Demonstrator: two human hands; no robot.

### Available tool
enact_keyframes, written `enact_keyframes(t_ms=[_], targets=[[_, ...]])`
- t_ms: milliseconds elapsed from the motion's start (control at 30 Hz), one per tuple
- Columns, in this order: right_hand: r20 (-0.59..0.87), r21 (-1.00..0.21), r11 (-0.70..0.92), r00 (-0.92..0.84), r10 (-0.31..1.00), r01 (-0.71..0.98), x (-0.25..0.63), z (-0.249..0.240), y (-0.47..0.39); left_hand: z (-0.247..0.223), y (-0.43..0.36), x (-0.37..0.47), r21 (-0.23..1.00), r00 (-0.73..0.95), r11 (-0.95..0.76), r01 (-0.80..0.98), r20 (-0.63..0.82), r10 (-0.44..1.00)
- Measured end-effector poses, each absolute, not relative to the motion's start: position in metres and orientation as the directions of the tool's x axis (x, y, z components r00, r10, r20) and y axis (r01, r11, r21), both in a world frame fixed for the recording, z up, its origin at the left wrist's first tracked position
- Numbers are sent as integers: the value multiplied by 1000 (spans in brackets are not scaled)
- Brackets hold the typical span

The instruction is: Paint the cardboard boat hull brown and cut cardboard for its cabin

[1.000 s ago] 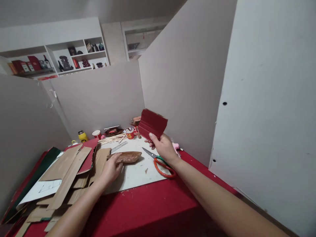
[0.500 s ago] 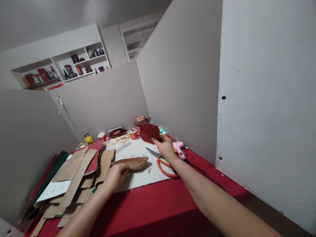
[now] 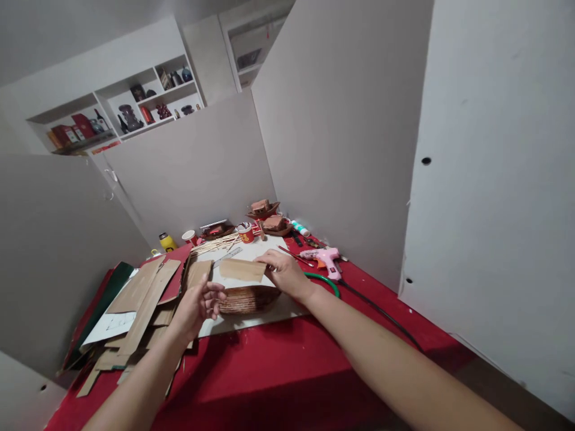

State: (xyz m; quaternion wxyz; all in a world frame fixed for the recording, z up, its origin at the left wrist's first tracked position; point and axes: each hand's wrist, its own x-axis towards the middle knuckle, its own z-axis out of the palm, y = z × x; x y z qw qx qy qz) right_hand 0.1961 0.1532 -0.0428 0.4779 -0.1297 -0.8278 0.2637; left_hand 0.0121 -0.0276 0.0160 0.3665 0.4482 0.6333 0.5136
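Note:
A tan piece of cardboard (image 3: 242, 270) is pinched at its right edge by my right hand (image 3: 287, 272), held above the white board. Below it lies a small brown boat hull (image 3: 248, 300) with ribbed sides, its right end partly behind my right hand. My left hand (image 3: 197, 305) is at the hull's left end, fingers spread and holding nothing; whether it touches the hull I cannot tell. A green curved loop (image 3: 330, 281) shows just right of my right wrist, the rest of it hidden.
Cardboard strips and sheets (image 3: 148, 299) pile up at the left. A pink glue gun (image 3: 327, 258) with a black cord lies at the right. Farther back are a ruler (image 3: 228, 256), thin sticks (image 3: 215, 245), a red cup (image 3: 245, 232) and small model boats (image 3: 275, 224). Grey panels (image 3: 197, 161) surround the table.
My left hand has let go of the hull and opened. My right hand has come nearer; its piece showed a red face before, a tan one now. The orange-handled scissors are out of sight.

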Motion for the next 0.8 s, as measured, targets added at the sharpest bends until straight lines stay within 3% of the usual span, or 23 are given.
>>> enact_keyframes(t_ms=[133,300,600,800], targets=[[696,-437,899,-616,369,45,197,-35,143,34,-24,14,992,-267,126,14,-117,957],[612,-372,922,-720,327,103,194,-20,138,38,-23,11,980,-187,197,-30,-199,962],[388,-445,886,-863,322,130,182,-3,144,31,2,-22,978,-113,204,47,-197,974],[321,-492,857,-883,343,154,183,-6,144,18,3,-31,970,-60,214,111,-209,976]])
